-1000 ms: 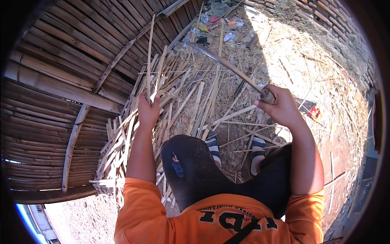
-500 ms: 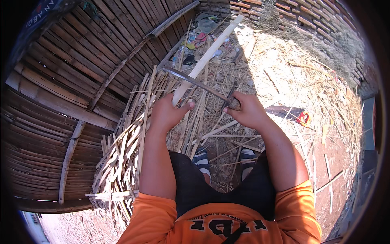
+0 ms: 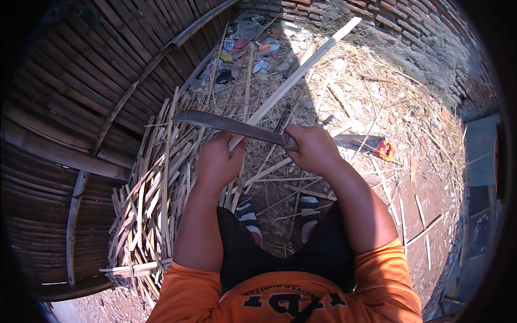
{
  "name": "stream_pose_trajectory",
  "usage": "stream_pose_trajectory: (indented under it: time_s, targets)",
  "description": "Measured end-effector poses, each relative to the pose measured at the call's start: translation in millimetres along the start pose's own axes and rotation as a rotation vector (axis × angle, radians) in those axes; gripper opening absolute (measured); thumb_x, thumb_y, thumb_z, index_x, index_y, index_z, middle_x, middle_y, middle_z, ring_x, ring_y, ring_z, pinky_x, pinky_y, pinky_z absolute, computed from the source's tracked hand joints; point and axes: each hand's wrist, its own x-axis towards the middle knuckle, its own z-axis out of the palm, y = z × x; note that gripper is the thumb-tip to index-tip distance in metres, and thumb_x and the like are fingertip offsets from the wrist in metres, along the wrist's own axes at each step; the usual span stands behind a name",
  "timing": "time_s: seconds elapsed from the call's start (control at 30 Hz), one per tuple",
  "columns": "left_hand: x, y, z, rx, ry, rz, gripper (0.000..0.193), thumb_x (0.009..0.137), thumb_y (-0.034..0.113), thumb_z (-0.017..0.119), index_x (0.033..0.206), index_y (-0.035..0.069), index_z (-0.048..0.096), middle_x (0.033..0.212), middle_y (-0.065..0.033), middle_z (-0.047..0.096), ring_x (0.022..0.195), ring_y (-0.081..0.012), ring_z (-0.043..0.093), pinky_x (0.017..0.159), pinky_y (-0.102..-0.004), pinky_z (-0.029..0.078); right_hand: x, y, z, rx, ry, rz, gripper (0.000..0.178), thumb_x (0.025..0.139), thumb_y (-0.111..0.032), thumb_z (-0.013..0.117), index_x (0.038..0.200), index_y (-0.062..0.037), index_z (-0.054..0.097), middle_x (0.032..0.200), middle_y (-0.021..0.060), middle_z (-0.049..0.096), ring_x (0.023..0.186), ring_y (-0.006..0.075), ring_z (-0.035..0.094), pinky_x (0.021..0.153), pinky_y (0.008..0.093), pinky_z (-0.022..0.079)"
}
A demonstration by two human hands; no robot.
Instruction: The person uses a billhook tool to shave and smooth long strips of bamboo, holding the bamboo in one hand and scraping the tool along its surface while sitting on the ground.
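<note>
– Holds what in the left hand (image 3: 218, 161)?

– Grips the near end of a pale wooden strip (image 3: 296, 78), with fingers clamped round it. Slants up and to the right from there, with its far tip before the brick wall (image 3: 409, 24).

– And in the right hand (image 3: 312, 151)?

– Clutches the handle of a machete (image 3: 231, 125), again with fingers closed tight. Points leftward with the blade, across the strip and right by the left hand (touching the wood or only passing over it, cannot tell).

– And round about?

– See a heap of split strips (image 3: 151, 194) at left, beside the dark bamboo wall (image 3: 54, 107). Note straw-like scraps (image 3: 401, 107) strewn beyond the hands, coloured litter (image 3: 240, 45) in the far corner, and a red-and-yellow thing (image 3: 385, 151) to the right of the right hand
</note>
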Motion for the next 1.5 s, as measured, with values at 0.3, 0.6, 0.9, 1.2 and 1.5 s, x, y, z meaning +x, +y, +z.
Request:
stream_pose_trajectory:
  time_s: [0.3, 0.6, 0.9, 1.2, 1.5]
  targets:
    - [-0.4, 9.2, -8.3, 0.065, -0.121, -0.062, 0.032, 0.095, 0.034, 0.067, 0.092, 0.002, 0.067, 0.077, -0.0213, 0.068, 0.073, -0.0434, 0.068, 0.068, -0.0523, 0.052, 6.8, 32.0, -0.9, 0.244, 0.134, 0.127, 0.032, 0.085, -0.025, 0.076, 0.110, -0.0057, 0.067, 0.084, 0.0218, 0.071, 0.085, 0.0435, 0.070, 0.077, 0.0498, 0.054]
    - [-0.3, -0.8, -3.6, 0.135, -0.020, 0.015, 0.032, 0.095, 0.034, 0.067, 0.090, 0.002, 0.065, 0.083, -0.0228, 0.069, 0.080, -0.0426, 0.069, 0.071, -0.0530, 0.053, 12.6, 56.5, -16.0, 0.377, 0.085, 0.342, 0.041, 0.085, -0.027, 0.078, 0.117, -0.0040, 0.067, 0.085, 0.0210, 0.072, 0.086, 0.0354, 0.073, 0.079, 0.0443, 0.056]
    - [-5.8, -9.7, 3.5, 0.066, -0.016, 0.119, 0.032, 0.096, 0.033, 0.066, 0.090, 0.002, 0.066, 0.077, -0.0226, 0.067, 0.076, -0.0436, 0.068, 0.069, -0.0535, 0.052, 9.2, 18.0, -3.8, 0.205, -0.207, 0.103, 0.037, 0.084, -0.028, 0.078, 0.111, -0.0048, 0.068, 0.091, 0.0207, 0.072, 0.091, 0.0377, 0.072, 0.082, 0.0462, 0.055]
    - [-4.3, -22.0, 16.4, 0.143, 0.045, 0.252, 0.031, 0.096, 0.032, 0.064, 0.089, 0.002, 0.065, 0.079, -0.0231, 0.068, 0.076, -0.0441, 0.067, 0.070, -0.0553, 0.052, 6.6, 9.8, 4.7, 0.043, -0.149, 0.019, 0.034, 0.084, -0.024, 0.075, 0.111, -0.0037, 0.069, 0.088, 0.0242, 0.071, 0.090, 0.0434, 0.069, 0.081, 0.0490, 0.055]
    - [-0.5, 0.5, 8.0, 0.246, -0.081, 0.024, 0.027, 0.093, 0.031, 0.067, 0.093, 0.003, 0.066, 0.085, -0.0221, 0.070, 0.080, -0.0435, 0.070, 0.073, -0.0538, 0.055, 15.4, 63.7, 20.1, 0.385, 0.057, 0.181, 0.027, 0.086, -0.024, 0.079, 0.093, -0.0037, 0.063, 0.068, 0.0084, 0.062, 0.067, 0.0223, 0.062, 0.067, 0.0395, 0.050]
